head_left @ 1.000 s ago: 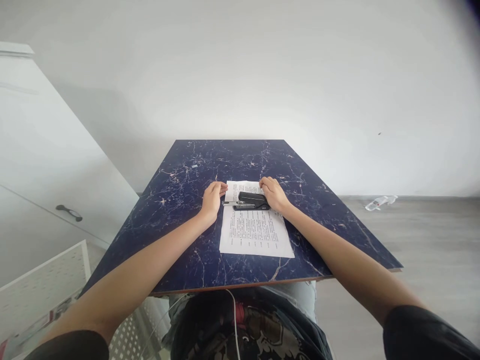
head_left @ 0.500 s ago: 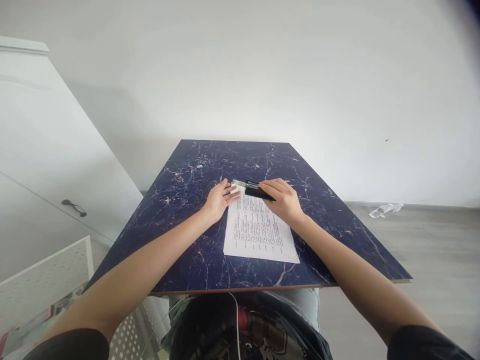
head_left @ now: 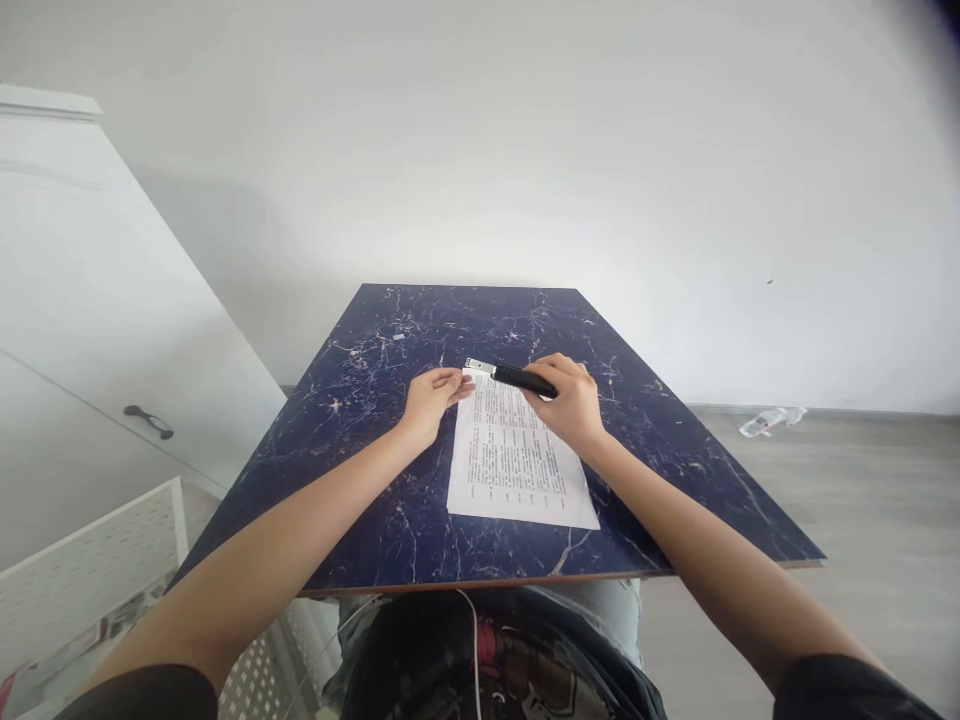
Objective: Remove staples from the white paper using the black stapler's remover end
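Observation:
A printed sheet of paper [head_left: 517, 455] lies flat on the dark blue marbled table [head_left: 360, 500]; whether several sheets are stacked I cannot tell. My right hand [head_left: 570, 400] is wrapped round a black stapler [head_left: 517, 377], its silver metal end pointing left over the paper's far left corner. At that same corner is my left hand [head_left: 431, 400], its fingers pressed together on the paper's edge, close to the stapler's metal end. Part of the paper's far edge is hidden beneath the stapler and my right hand.
A white cabinet [head_left: 97, 280] with a dark handle stands at the left. Below it is a white perforated basket [head_left: 90, 530] with things inside. A clear plastic item [head_left: 772, 420] lies on the floor by the wall at right. A small pale scrap [head_left: 398, 337] rests on the table.
My left fingers have closed together at the paper's corner, where before they were spread. The stapler has turned slightly in my right hand, and its metal end shows more clearly.

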{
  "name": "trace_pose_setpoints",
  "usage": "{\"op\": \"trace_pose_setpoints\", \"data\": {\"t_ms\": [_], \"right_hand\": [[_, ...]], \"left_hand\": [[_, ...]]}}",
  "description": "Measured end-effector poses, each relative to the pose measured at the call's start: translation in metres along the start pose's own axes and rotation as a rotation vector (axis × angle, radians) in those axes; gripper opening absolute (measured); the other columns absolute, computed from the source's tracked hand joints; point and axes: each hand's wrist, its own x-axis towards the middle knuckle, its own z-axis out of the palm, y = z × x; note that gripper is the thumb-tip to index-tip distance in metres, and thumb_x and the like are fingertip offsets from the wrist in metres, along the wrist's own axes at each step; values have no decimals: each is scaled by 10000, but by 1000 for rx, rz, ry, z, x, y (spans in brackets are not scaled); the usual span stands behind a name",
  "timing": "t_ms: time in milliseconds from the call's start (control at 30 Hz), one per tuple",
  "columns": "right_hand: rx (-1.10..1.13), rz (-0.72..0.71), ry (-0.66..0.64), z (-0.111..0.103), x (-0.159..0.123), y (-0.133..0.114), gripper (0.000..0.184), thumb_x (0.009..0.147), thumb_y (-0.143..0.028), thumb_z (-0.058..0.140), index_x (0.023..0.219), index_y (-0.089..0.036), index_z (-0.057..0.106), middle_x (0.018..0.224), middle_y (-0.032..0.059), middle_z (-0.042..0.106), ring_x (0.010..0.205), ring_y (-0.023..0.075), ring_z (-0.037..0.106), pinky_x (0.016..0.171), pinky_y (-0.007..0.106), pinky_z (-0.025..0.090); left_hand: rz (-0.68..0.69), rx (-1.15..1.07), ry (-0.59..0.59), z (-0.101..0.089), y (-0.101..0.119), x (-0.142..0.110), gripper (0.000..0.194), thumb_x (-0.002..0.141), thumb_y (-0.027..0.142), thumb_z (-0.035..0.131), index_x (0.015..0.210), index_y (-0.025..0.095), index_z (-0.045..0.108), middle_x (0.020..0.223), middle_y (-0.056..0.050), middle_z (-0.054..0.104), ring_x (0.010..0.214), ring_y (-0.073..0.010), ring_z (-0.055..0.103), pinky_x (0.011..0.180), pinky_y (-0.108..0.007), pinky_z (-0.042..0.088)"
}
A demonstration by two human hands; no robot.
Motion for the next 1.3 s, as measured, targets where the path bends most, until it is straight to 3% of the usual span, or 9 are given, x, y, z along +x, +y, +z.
{"op": "trace_pose_setpoints", "data": {"t_ms": [100,267,333,467,667,800,1000,1133,1300], "right_hand": [[252,224,-227,-1,4,11,181,784,-295,830,907,-204,733,856,31,726,723,202,656,638,345,498],[409,98,-600,-3,7,20,214,747,-360,862,853,-207,757,827,26,735,745,210,668,696,358,520],[423,8,-546,-6,9,16,350,746,-442,879,1001,-227,776,978,58,758,890,251,694,789,402,545],[471,-147,-209,-11,12,-8,616,784,-509,868,1327,-287,682,1274,92,698,1184,289,637,993,479,519],[406,-355,-113,-4,8,-39,207,968,-297,716,1168,-334,752,1142,12,780,1018,230,704,895,448,540],[391,-396,-87,1,7,-37,264,1009,-198,632,1210,-338,731,1163,7,783,1018,215,725,861,433,561],[465,-348,22,-3,9,-35,261,971,-171,662,1181,-307,734,1039,12,798,975,214,749,846,418,603],[475,-125,83,-9,15,-23,124,919,-258,736,1034,-285,774,1045,21,791,998,221,743,905,417,615],[342,321,113,-5,31,50,114,831,-346,778,858,-236,789,870,36,794,817,239,754,825,410,626]], "left_hand": [[267,22,113,-2,13,0,160,935,270,726,1016,148,662,1006,-122,780,912,-223,780,954,-459,624],[377,41,-50,-2,27,0,284,930,357,739,1105,211,569,1108,-107,764,989,-236,773,928,-439,629],[350,44,-168,2,27,-3,338,917,365,756,1133,229,535,1176,-100,741,981,-231,773,942,-453,622],[317,108,-393,13,23,-16,403,900,344,776,1198,255,520,1318,-93,662,991,-226,767,951,-449,615],[335,171,-569,24,14,-28,445,877,288,794,1218,248,510,1363,-117,635,1017,-192,726,771,-281,603],[282,188,-593,23,15,-27,456,884,308,788,1217,250,482,1358,-126,646,843,-141,722,711,-270,585],[287,169,-645,24,17,-30,482,885,340,796,1240,264,479,1420,-139,603,1026,-209,742,898,-359,589],[351,221,-549,21,23,-24,372,923,363,747,1195,247,521,1279,-105,664,928,-198,757,899,-393,585],[445,480,-92,-24,32,16,227,965,420,637,1015,198,640,937,-50,706,811,-185,722,791,-333,558]]}}
